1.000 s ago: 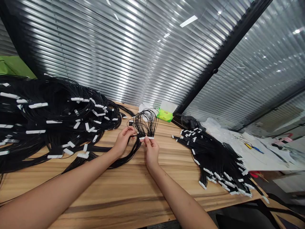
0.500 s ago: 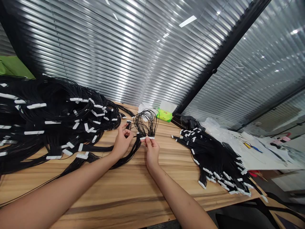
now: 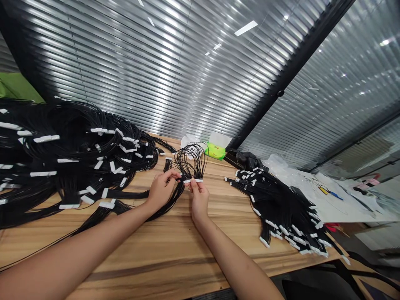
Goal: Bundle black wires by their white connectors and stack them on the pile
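My right hand [image 3: 200, 199] pinches a white strip connector [image 3: 187, 181] between thumb and fingers. Black wires [image 3: 192, 160] rise from this wire harness in an upright loop. Just left of the connector, my left hand [image 3: 163, 186] has its fingertips closed on black wires beside the loop; the exact strand is partly hidden by the fingers. Behind the left hand, a short black wire end with a small white connector [image 3: 168, 158] points away from me. More of the black bundle [image 3: 167, 204] runs beneath the left wrist.
A large heap of black wire harnesses [image 3: 78, 121] with white connectors fills the table's left. Another harness pile [image 3: 281, 204] lies at the right. At the back stand a green tissue pack [image 3: 215, 151] and a black bag [image 3: 250, 160], before the blinds [image 3: 150, 62].
My left hand has moved slightly right and down, its fingertips now close to the connector. The short wire end behind it shows more fully. My right hand stays in place.
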A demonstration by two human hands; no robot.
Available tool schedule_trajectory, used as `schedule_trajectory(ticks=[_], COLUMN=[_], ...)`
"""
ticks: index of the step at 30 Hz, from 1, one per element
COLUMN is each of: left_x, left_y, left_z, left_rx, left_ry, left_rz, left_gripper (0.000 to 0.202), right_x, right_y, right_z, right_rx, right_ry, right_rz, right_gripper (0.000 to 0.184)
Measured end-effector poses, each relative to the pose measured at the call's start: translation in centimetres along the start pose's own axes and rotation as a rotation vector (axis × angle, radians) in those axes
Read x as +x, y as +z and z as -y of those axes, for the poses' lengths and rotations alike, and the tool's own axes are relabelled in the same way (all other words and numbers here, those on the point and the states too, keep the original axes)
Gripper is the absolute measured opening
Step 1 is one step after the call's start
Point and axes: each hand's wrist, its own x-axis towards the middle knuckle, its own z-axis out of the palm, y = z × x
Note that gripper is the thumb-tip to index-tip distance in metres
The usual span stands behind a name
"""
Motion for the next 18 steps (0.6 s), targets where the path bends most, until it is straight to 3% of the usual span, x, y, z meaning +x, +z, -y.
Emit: schedule_trajectory(ticks=[4, 7, 18], left_x=[-0.3, -0.6, -0.6], left_y=[-0.3, -0.4, -0.4], left_z=[-0.7, -1.1, -1.1], left_rx=[0.140, 0.174, 0.061], left_ry=[0.115, 0.159, -0.017], left_rz=[-0.037, 0.008, 0.108], left_gripper=[0.015, 0.017, 0.026], right_x=[0.1, 0.3, 0.6], right_y=[-0.1, -0.2, -0.4], right_z=[-0.1, -0.2, -0.7], right_rx=[0.037, 0.067, 0.073], right_ry=[0.030, 0.058, 0.104], right_rz=[0.001, -0.025, -0.055], right_gripper=[0.031, 0.030, 0.032])
